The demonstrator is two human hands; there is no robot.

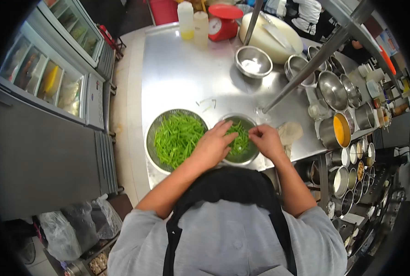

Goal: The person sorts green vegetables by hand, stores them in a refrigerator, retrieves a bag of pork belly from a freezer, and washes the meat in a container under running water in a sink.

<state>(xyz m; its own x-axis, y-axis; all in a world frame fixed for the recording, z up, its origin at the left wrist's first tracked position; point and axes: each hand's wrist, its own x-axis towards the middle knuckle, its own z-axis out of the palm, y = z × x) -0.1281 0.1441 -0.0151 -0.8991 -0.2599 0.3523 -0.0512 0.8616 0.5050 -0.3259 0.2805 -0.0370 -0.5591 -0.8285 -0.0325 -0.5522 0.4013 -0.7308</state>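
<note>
A large perforated metal colander [149,154] full of cut green vegetable strips [177,138] stands on the steel table at the left. Just right of it is a smaller metal bowl [241,163] holding fewer green pieces [238,142]. My left hand [215,141] reaches over the smaller bowl's left rim, fingers apart, with its wrist beside the colander. At the bowl's right rim my right hand [265,139] has thumb and fingertips pinched together; whatever they hold is too small to make out.
Farther back on the steel table [182,73] are an empty bowl [253,62], a red scale [223,25], squeeze bottles [186,20] and a round board with a knife [276,37]. A cloth [290,133] lies right. A metal post [301,73] slants across; several pots stand beyond.
</note>
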